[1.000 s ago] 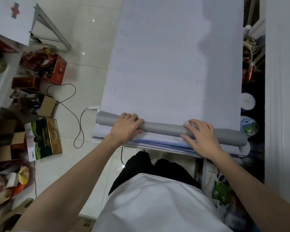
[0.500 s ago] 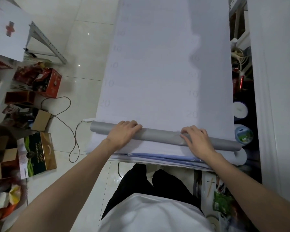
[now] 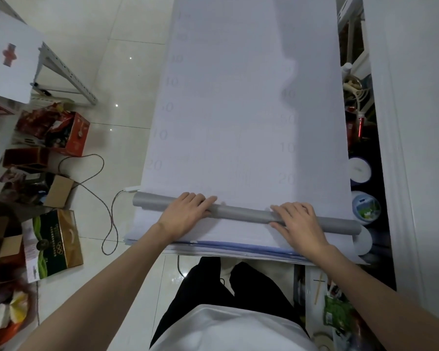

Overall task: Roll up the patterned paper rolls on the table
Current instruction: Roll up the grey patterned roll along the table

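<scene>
A long white paper sheet (image 3: 238,110) with faint printed numbers runs away from me down the table. Its near end is wound into a thin grey roll (image 3: 241,212) lying across the table. My left hand (image 3: 188,211) lies over the left part of the roll, fingers stretched across its top. My right hand (image 3: 299,224) presses on the right part, fingers over the top and thumb on the near side. Under the roll, several more sheets (image 3: 213,245) with blue edges stick out at the table's front edge.
A white roll end (image 3: 364,240) shows at the table's right front corner. Round containers (image 3: 368,207) stand in the narrow gap beside a white wall (image 3: 421,148). On the floor to the left are a green-and-gold box (image 3: 53,244), a red box (image 3: 71,133) and a cable (image 3: 96,171).
The grey roll has turned slightly further away from me along the sheet, toward the printed 20 marks. Both hands stay on it in much the same places.
</scene>
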`<state>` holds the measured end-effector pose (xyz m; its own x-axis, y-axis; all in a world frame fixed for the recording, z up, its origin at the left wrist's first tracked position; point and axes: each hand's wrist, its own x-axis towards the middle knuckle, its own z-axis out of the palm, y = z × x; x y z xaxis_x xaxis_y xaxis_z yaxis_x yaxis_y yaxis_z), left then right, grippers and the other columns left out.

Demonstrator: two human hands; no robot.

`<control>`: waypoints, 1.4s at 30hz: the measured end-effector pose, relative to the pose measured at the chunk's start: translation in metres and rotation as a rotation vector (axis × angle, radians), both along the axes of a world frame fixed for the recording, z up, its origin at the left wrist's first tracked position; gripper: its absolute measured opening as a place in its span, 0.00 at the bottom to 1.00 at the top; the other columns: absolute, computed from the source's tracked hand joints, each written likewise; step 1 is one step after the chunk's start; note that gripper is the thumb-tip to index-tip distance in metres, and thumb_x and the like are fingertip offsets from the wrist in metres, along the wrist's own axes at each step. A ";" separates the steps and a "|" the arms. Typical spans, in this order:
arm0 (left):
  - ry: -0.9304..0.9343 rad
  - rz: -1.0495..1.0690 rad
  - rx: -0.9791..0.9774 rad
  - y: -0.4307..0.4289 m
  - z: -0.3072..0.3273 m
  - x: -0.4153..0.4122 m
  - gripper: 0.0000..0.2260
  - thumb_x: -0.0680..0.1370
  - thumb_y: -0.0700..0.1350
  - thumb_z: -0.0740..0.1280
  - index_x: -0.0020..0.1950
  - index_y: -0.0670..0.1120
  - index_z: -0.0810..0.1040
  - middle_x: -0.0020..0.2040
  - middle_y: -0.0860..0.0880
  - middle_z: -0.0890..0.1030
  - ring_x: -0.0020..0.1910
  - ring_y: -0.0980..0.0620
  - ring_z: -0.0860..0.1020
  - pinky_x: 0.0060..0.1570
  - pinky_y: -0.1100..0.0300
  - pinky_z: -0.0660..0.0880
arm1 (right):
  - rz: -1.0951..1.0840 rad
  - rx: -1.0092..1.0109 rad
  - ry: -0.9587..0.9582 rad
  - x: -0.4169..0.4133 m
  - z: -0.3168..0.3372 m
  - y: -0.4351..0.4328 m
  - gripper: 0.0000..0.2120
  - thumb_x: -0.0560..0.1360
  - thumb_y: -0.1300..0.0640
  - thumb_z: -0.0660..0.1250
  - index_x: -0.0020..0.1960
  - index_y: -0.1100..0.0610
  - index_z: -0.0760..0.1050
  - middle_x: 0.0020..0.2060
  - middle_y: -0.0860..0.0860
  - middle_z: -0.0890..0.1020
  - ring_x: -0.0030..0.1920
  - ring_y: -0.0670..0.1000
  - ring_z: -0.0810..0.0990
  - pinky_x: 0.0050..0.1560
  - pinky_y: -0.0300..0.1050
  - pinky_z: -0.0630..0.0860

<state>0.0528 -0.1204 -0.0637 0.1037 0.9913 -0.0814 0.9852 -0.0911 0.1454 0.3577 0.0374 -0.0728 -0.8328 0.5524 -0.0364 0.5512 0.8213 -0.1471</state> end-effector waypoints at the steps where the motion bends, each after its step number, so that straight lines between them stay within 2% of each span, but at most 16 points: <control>1: -0.006 0.016 -0.013 0.003 -0.001 -0.001 0.12 0.82 0.46 0.63 0.66 0.47 0.71 0.52 0.46 0.77 0.43 0.44 0.75 0.50 0.52 0.75 | -0.049 -0.030 0.017 -0.003 0.001 0.003 0.17 0.78 0.44 0.66 0.60 0.54 0.77 0.46 0.48 0.81 0.46 0.53 0.79 0.55 0.48 0.67; 4: 0.058 0.021 -0.002 0.008 -0.004 -0.003 0.14 0.80 0.45 0.66 0.65 0.47 0.72 0.60 0.43 0.76 0.50 0.42 0.76 0.55 0.50 0.74 | -0.126 -0.051 0.039 -0.012 0.000 0.010 0.12 0.80 0.46 0.62 0.56 0.52 0.77 0.46 0.46 0.82 0.47 0.52 0.79 0.56 0.47 0.65; 6: 0.122 0.022 0.001 0.010 -0.004 -0.001 0.20 0.79 0.53 0.67 0.67 0.45 0.73 0.63 0.40 0.75 0.55 0.41 0.75 0.59 0.46 0.73 | -0.149 -0.007 0.032 -0.016 -0.001 0.010 0.14 0.82 0.47 0.57 0.56 0.52 0.78 0.53 0.50 0.82 0.53 0.55 0.79 0.56 0.49 0.65; 8: 0.152 0.042 0.002 0.012 -0.006 0.000 0.23 0.78 0.55 0.68 0.68 0.44 0.73 0.61 0.39 0.75 0.54 0.40 0.75 0.57 0.46 0.74 | -0.165 0.046 0.030 -0.018 -0.002 0.009 0.13 0.81 0.49 0.62 0.60 0.53 0.79 0.65 0.57 0.76 0.60 0.60 0.76 0.58 0.54 0.65; 9: 0.145 0.055 0.010 0.014 -0.006 0.001 0.23 0.77 0.54 0.70 0.67 0.43 0.74 0.57 0.39 0.76 0.50 0.40 0.76 0.53 0.46 0.75 | -0.164 0.039 -0.005 -0.017 -0.002 0.008 0.16 0.79 0.47 0.66 0.64 0.53 0.77 0.68 0.59 0.73 0.62 0.61 0.74 0.59 0.56 0.66; 12: 0.087 0.080 0.020 0.020 -0.007 -0.001 0.19 0.77 0.50 0.71 0.64 0.42 0.76 0.47 0.43 0.78 0.41 0.43 0.76 0.46 0.50 0.77 | -0.140 0.010 -0.121 -0.013 -0.002 0.011 0.27 0.74 0.40 0.69 0.69 0.52 0.73 0.62 0.57 0.74 0.60 0.60 0.73 0.58 0.57 0.66; 16: 0.029 0.072 -0.005 0.032 -0.012 -0.010 0.12 0.82 0.50 0.61 0.62 0.45 0.72 0.46 0.46 0.78 0.40 0.44 0.75 0.47 0.51 0.74 | -0.247 -0.045 -0.008 -0.020 0.000 0.026 0.20 0.76 0.44 0.68 0.64 0.52 0.76 0.51 0.50 0.81 0.56 0.56 0.77 0.57 0.54 0.64; 19: 0.090 0.037 -0.031 0.042 -0.020 -0.012 0.10 0.82 0.45 0.60 0.63 0.46 0.69 0.57 0.43 0.75 0.47 0.43 0.74 0.53 0.51 0.71 | -0.238 -0.012 0.031 -0.025 -0.005 0.031 0.16 0.80 0.46 0.60 0.61 0.52 0.78 0.56 0.51 0.81 0.60 0.58 0.77 0.58 0.55 0.65; 22: 0.155 0.073 -0.029 0.046 -0.021 -0.007 0.21 0.81 0.57 0.61 0.68 0.45 0.70 0.65 0.40 0.71 0.58 0.40 0.72 0.60 0.46 0.71 | -0.188 0.025 -0.058 -0.023 -0.010 0.032 0.23 0.76 0.44 0.69 0.68 0.52 0.75 0.68 0.59 0.73 0.66 0.62 0.72 0.60 0.57 0.63; 24: 0.173 0.094 -0.040 0.047 -0.020 -0.005 0.24 0.81 0.59 0.61 0.69 0.44 0.69 0.61 0.40 0.73 0.55 0.40 0.73 0.58 0.46 0.71 | -0.192 0.019 -0.110 -0.023 -0.010 0.034 0.28 0.73 0.43 0.72 0.69 0.52 0.74 0.64 0.59 0.74 0.62 0.62 0.73 0.59 0.58 0.66; 26: 0.154 0.105 -0.027 0.047 -0.020 -0.005 0.21 0.82 0.55 0.61 0.68 0.44 0.70 0.54 0.43 0.76 0.48 0.42 0.74 0.53 0.48 0.72 | -0.212 0.036 -0.090 -0.025 -0.007 0.037 0.22 0.74 0.45 0.71 0.66 0.51 0.76 0.56 0.54 0.78 0.57 0.59 0.75 0.56 0.56 0.67; 29: 0.063 0.100 -0.004 0.049 -0.020 -0.009 0.16 0.82 0.52 0.61 0.66 0.45 0.71 0.47 0.46 0.78 0.41 0.45 0.74 0.50 0.52 0.74 | -0.242 0.011 -0.007 -0.027 -0.004 0.042 0.16 0.77 0.46 0.67 0.61 0.51 0.76 0.50 0.49 0.81 0.55 0.55 0.77 0.55 0.54 0.64; 32: 0.055 0.074 -0.001 0.051 -0.022 -0.010 0.12 0.83 0.51 0.59 0.64 0.48 0.70 0.54 0.44 0.77 0.46 0.44 0.74 0.55 0.52 0.72 | -0.221 0.032 -0.051 -0.026 -0.005 0.039 0.16 0.80 0.44 0.58 0.62 0.50 0.76 0.58 0.50 0.80 0.59 0.55 0.75 0.57 0.54 0.64; 35: 0.115 0.112 0.004 0.052 -0.019 -0.008 0.21 0.78 0.55 0.67 0.67 0.45 0.72 0.60 0.38 0.74 0.53 0.40 0.74 0.57 0.45 0.73 | -0.234 0.013 -0.120 -0.027 -0.007 0.036 0.23 0.77 0.44 0.68 0.68 0.52 0.74 0.66 0.58 0.74 0.65 0.62 0.72 0.60 0.57 0.62; 37: 0.136 0.116 0.015 0.052 -0.017 -0.006 0.23 0.77 0.54 0.69 0.67 0.44 0.73 0.55 0.39 0.76 0.49 0.40 0.75 0.53 0.46 0.74 | -0.240 0.009 -0.161 -0.029 -0.005 0.037 0.24 0.76 0.43 0.68 0.69 0.52 0.74 0.62 0.56 0.75 0.61 0.60 0.73 0.59 0.57 0.64; 42: 0.098 0.090 -0.008 0.052 -0.018 -0.009 0.15 0.83 0.48 0.61 0.68 0.46 0.69 0.48 0.45 0.77 0.42 0.43 0.74 0.51 0.51 0.73 | -0.284 0.003 -0.062 -0.031 0.001 0.042 0.15 0.78 0.47 0.65 0.63 0.52 0.76 0.52 0.50 0.81 0.56 0.56 0.76 0.57 0.53 0.61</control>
